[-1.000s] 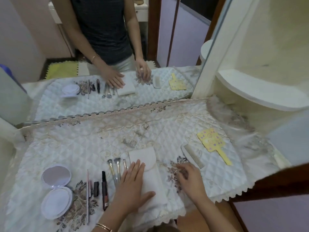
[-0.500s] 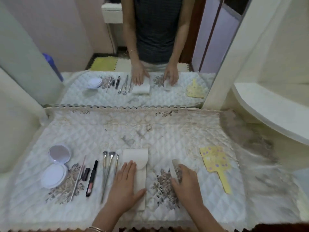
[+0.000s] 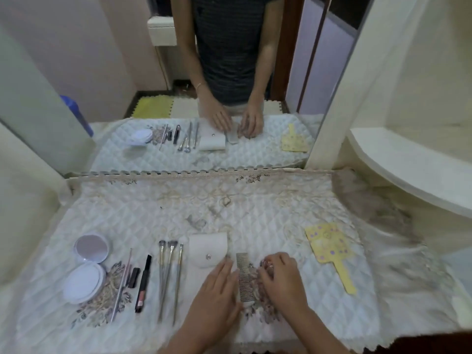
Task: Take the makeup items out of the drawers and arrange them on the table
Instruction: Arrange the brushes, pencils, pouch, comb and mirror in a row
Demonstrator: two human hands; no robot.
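Two hands flank a single comb (image 3: 245, 277), and that narrow gap is what the coming move turns on. The comb lies flat on the quilted table (image 3: 255, 213), its long axis running from the near edge toward the far one, with the teeth facing the left hand (image 3: 217, 290). That hand lies flat with its fingers straight and together. It rests on the lower part of a white snap pouch (image 3: 208, 249), and its outer edge is just beside the comb's left side. The right hand (image 3: 281, 277) sits just to the comb's right with its fingers bent downward and the fingertips (image 3: 264, 270) near the comb's spine. I cannot tell whether they touch or pinch the comb or merely rest on the cloth, because the floral print beneath confuses the outline. Both hands are about equally near, though the right seems better placed to nudge or lift the comb.

The pouch's lower half is hidden under the left palm. To its left, three makeup brushes (image 3: 168, 272) lie parallel to the comb, and an open compact (image 3: 86, 267) lies further left. No drawer is in view, so I cannot judge whether anything is left inside. The frame's lower edge cuts off both forearms.
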